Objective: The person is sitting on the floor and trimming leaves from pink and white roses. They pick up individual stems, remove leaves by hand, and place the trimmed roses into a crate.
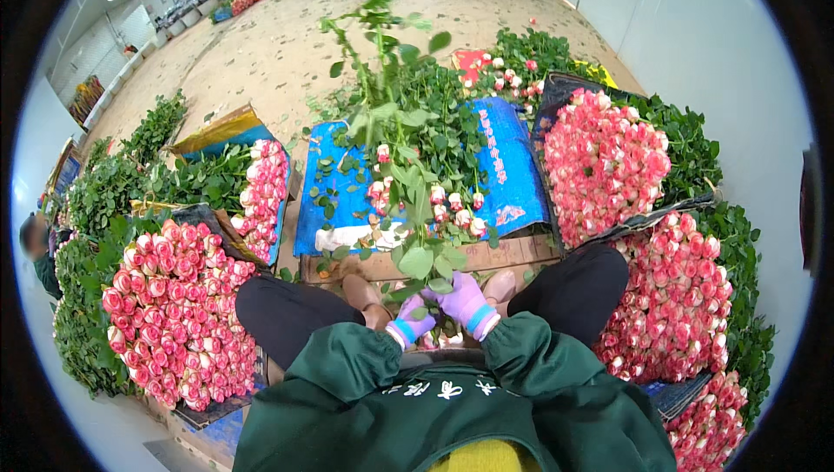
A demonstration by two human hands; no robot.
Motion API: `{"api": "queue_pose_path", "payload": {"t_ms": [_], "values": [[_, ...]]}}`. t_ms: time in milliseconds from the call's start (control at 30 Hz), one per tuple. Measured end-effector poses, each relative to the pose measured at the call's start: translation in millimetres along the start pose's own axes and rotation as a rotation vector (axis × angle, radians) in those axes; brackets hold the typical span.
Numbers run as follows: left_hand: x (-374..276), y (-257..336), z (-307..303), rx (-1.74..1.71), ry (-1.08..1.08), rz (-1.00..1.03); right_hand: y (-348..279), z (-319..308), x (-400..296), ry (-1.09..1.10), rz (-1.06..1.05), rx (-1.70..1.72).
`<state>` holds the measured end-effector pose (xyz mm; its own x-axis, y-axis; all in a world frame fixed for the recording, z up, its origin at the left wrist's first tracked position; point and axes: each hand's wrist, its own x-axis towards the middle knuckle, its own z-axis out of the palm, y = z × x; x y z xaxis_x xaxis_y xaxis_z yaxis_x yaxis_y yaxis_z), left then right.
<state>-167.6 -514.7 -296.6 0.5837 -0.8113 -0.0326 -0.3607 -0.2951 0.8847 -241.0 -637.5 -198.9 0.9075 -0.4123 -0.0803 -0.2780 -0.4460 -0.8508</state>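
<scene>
In purple knit gloves with blue cuff bands, both my hands are close together in front of my lap. My left hand (413, 319) and my right hand (461, 302) are closed around the leafy stems of a few roses (417, 260). The stems point away from me and blur at their far ends. Pink-and-white blooms (449, 341) show just below my hands, partly hidden by the gloves and sleeves. Beyond the held stems, loose cut roses (456, 201) lie on a blue woven plastic sheet (515, 159), blooms towards me.
Dense stacks of pink-and-white roses stand at my left (182, 315) and right (606, 165), partly wrapped in dark sheets. A cardboard edge (521, 251) lies before my shoes (361, 293). Fallen leaves litter the floor (273, 68). Another person (42, 250) is at the far left.
</scene>
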Motion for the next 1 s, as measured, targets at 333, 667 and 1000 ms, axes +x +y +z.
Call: {"api": "queue_pose_path", "payload": {"t_ms": [333,667,1000], "values": [[-35.8,-11.2,0.6,0.162,0.136,0.017,24.6,7.3,-3.1,-0.104,0.014,0.373],[-36.5,45.4,-18.7,-0.202,-0.062,-0.337,21.4,7.0,-10.5,-0.103,0.14,0.423],[-13.2,77.6,-4.6,-0.282,-0.131,-0.432,31.6,0.8,-10.5,0.175,0.008,0.301]]}}
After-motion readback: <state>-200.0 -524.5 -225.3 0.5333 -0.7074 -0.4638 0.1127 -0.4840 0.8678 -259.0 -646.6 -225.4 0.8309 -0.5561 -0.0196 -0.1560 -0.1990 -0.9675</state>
